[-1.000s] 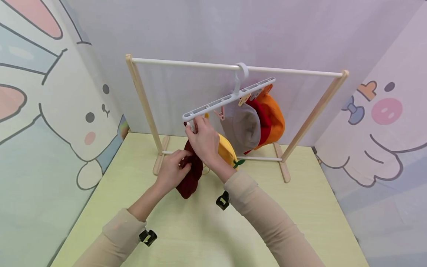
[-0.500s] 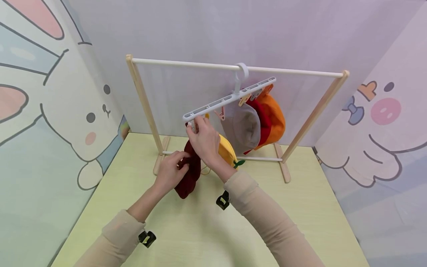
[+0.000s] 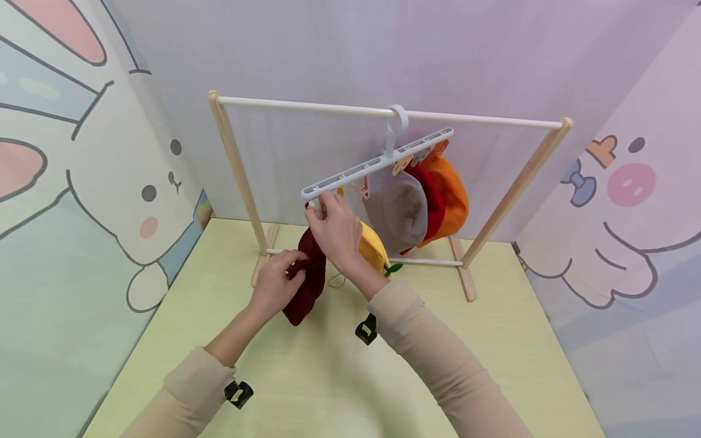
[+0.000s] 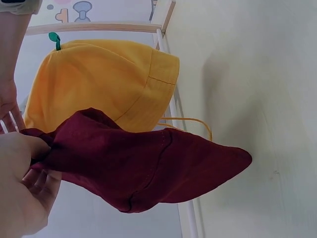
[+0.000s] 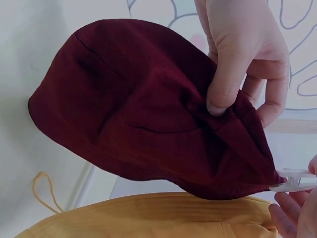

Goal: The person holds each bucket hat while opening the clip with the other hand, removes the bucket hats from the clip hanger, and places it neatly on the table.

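Where the maroon cloth hat (image 5: 133, 109) is: left of centre in the head view, sagging below the hanger's near end, one corner touching the tip of a white clip (image 5: 292, 180).
Left hand (image 3: 271, 283): thumb and fingers pinch a fold of the maroon cloth.
Right hand (image 3: 335, 228): thumb and fingers squeeze the white clip, just under the hanger.
Hanger (image 3: 387, 159): one, slanting across mid-frame, hooked over the top rod (image 3: 306, 106) of a wooden garment rack (image 3: 237, 158).
What it carries: three hats on its far half, right of centre, packed together: a grey bucket hat (image 3: 405, 207), a red hat (image 3: 432, 201), an orange hat (image 3: 453, 194).
Hats: five in all, counting the yellow brimmed hat (image 4: 109, 84), which sits partly behind the right forearm in the head view.
Sprout (image 4: 55, 39): one, green, on the yellow hat's crown.
Clips: five I can make out: the white one, pink (image 3: 362, 187), yellow (image 3: 401, 165), grey (image 3: 420, 156), orange (image 3: 440, 148); a yellow scrap beside the right hand is too small to name.
Uprights: two, left and right of the frame's middle.
Sleeves (image 3: 449, 359): two, beige, rising from the bottom edge.
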Demonstrator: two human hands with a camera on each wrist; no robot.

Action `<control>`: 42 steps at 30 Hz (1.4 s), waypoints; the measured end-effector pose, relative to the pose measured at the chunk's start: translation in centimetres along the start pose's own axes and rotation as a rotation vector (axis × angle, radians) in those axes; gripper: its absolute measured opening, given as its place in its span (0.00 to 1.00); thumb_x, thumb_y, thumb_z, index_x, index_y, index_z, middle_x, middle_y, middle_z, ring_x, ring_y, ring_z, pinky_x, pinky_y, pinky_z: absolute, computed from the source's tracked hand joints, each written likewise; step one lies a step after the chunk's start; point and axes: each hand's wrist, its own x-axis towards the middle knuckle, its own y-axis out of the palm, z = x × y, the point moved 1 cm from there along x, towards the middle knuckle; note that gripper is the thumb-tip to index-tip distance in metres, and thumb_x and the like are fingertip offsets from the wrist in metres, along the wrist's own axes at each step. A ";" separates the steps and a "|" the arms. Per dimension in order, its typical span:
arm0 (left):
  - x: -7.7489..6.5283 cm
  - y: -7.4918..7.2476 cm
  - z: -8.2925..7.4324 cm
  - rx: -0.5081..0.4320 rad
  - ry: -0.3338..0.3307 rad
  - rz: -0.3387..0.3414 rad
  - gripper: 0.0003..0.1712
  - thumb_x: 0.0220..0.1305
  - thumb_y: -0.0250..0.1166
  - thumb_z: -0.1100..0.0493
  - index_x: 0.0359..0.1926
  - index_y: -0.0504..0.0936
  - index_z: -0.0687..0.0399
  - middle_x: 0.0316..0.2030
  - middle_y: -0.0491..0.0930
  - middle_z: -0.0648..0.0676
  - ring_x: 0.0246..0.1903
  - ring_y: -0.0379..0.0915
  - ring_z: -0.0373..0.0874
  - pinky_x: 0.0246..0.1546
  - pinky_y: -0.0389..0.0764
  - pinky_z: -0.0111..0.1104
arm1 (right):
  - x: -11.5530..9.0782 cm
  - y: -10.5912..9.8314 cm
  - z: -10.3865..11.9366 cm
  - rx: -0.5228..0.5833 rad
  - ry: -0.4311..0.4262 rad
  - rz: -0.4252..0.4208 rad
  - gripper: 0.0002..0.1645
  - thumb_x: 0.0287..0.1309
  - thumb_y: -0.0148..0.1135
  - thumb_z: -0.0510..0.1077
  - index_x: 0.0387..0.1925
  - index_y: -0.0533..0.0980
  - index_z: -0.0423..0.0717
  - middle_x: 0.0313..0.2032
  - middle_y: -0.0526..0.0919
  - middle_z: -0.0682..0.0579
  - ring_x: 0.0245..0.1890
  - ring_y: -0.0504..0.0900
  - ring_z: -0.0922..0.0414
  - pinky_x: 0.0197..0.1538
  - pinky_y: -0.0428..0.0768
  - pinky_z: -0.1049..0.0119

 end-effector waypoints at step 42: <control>-0.7 -2.9 2.6 0.012 -0.107 -0.066 0.13 0.49 0.62 0.73 0.36 0.80 0.58 0.34 0.81 0.56 0.27 0.78 0.47 0.27 0.79 0.38 | 0.1 0.2 0.0 0.006 0.041 0.019 0.12 0.50 0.60 0.53 0.27 0.71 0.50 0.25 0.77 0.57 0.21 0.73 0.63 0.20 0.66 0.70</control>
